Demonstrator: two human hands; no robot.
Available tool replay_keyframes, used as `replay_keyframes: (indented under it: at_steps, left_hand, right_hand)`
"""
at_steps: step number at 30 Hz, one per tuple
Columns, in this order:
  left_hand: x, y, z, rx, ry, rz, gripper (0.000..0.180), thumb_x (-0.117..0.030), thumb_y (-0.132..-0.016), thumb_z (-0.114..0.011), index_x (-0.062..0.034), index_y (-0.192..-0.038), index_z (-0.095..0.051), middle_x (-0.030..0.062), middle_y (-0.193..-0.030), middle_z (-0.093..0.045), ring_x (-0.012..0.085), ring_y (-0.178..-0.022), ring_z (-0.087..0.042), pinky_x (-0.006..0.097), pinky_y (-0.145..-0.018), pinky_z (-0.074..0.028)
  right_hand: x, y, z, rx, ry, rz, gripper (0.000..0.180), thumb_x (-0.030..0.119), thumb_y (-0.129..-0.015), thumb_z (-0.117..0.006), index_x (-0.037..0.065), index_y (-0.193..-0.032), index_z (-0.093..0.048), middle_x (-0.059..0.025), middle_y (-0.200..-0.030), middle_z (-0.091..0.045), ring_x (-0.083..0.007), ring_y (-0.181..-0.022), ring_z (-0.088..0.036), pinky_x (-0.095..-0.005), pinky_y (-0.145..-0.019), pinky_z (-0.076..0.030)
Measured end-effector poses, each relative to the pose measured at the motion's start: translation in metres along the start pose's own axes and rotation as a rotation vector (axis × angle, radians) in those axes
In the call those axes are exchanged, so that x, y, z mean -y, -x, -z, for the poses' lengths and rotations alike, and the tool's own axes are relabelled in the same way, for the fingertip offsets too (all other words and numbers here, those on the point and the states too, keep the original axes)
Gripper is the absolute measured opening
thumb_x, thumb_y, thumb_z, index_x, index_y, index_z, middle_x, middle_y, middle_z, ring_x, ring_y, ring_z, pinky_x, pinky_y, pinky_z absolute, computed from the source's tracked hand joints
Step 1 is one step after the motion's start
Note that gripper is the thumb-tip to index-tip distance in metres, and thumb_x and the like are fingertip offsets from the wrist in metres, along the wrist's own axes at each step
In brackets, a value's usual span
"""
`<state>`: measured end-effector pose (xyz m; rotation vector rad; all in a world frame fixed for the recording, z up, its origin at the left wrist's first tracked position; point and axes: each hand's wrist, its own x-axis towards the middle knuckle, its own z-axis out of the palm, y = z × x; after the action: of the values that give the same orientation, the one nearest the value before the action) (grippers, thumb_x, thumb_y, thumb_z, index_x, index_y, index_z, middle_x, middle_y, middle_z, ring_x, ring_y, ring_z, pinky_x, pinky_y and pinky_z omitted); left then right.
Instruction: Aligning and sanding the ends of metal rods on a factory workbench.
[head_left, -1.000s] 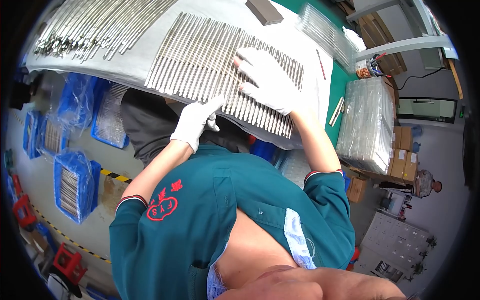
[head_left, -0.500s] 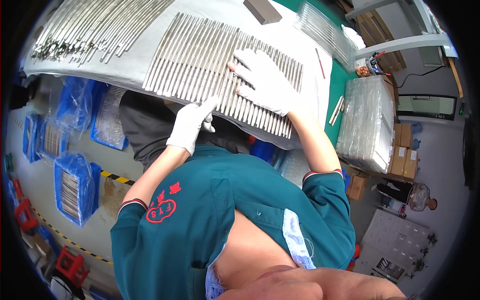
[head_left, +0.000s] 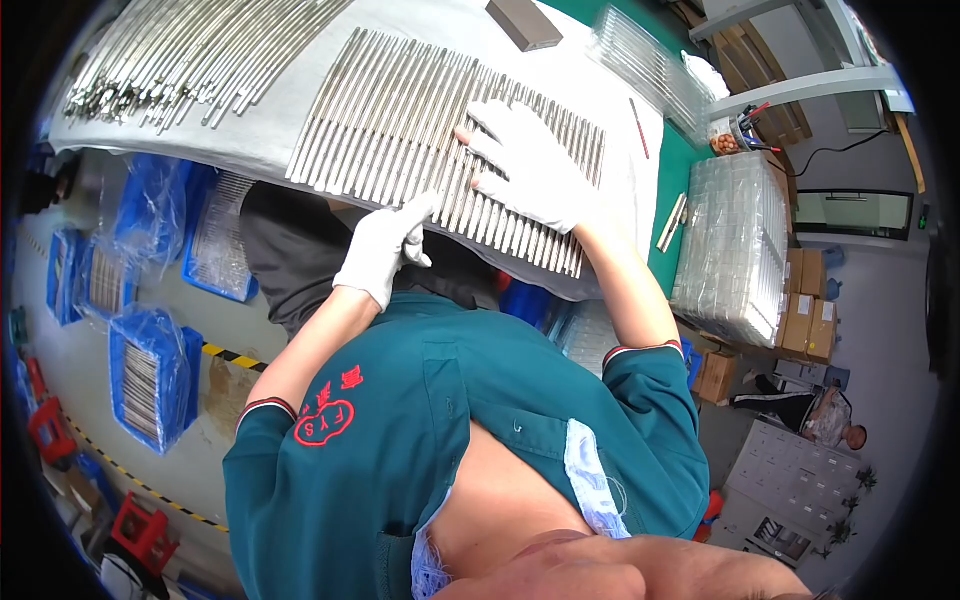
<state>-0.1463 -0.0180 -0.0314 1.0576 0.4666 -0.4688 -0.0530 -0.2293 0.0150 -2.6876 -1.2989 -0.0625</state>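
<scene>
A row of long silver metal rods (head_left: 400, 110) lies side by side on a white sheet on the table (head_left: 260, 150). My right hand (head_left: 530, 165), in a white glove, rests flat on the right part of the row with fingers spread. My left hand (head_left: 385, 250), also gloved, is at the near edge of the row, its fingertips touching the ends of the rods. Neither hand grips a rod.
A second heap of metal rods (head_left: 180, 50) lies at the far left of the table. A dark block (head_left: 525, 22) sits at the far edge. Stacked clear plastic trays (head_left: 735, 250) stand to the right. Blue bins of parts (head_left: 150, 375) are on the floor, left.
My left hand has moved up from below the table edge to touch the near ends of the rods. My right hand stays on the row, shifted slightly.
</scene>
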Motion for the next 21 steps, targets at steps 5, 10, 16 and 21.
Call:
replay_keyframes:
  at_steps: [5,10,16,21]
  left_hand:
    - [0.004,0.004,-0.001,0.044,0.132,0.029,0.03,-0.027,-0.084,-0.074,-0.0075,-0.07,-0.057,0.0015,-0.058,-0.049,0.012,-0.048,-0.048,0.03,-0.055,-0.047]
    - [0.005,0.004,0.001,0.048,0.117,0.04,0.032,-0.024,-0.083,-0.075,-0.0086,-0.067,-0.054,0.0023,-0.058,-0.05,0.0123,-0.048,-0.048,0.029,-0.055,-0.048]
    - [0.002,-0.005,0.01,-0.043,-0.061,-0.043,0.039,-0.036,-0.082,-0.075,-0.0069,-0.064,-0.056,0.0022,-0.056,-0.049,0.0118,-0.047,-0.049,0.028,-0.052,-0.048]
    - [0.003,0.0,0.007,-0.044,-0.052,-0.078,0.039,-0.035,-0.081,-0.076,-0.0065,-0.063,-0.055,0.0023,-0.056,-0.05,0.0114,-0.046,-0.049,0.027,-0.051,-0.048]
  right_hand:
    - [0.0,-0.001,-0.001,-0.04,0.004,0.026,0.056,0.043,-0.092,-0.051,0.009,-0.137,-0.05,-0.0182,-0.144,-0.042,-0.0308,-0.137,-0.035,-0.0425,-0.116,-0.021]
    - [-0.001,0.001,-0.002,-0.053,0.018,0.025,0.056,0.043,-0.092,-0.051,0.009,-0.136,-0.051,-0.018,-0.143,-0.043,-0.0305,-0.136,-0.036,-0.0423,-0.116,-0.022]
    - [0.001,-0.001,0.001,-0.045,0.017,0.03,0.055,0.043,-0.093,-0.051,0.009,-0.136,-0.051,-0.0177,-0.143,-0.042,-0.0305,-0.137,-0.035,-0.0423,-0.116,-0.022]
    - [0.001,0.0,0.0,-0.041,0.029,0.024,0.056,0.043,-0.093,-0.05,0.01,-0.138,-0.049,-0.0176,-0.144,-0.042,-0.0299,-0.137,-0.035,-0.0426,-0.116,-0.022]
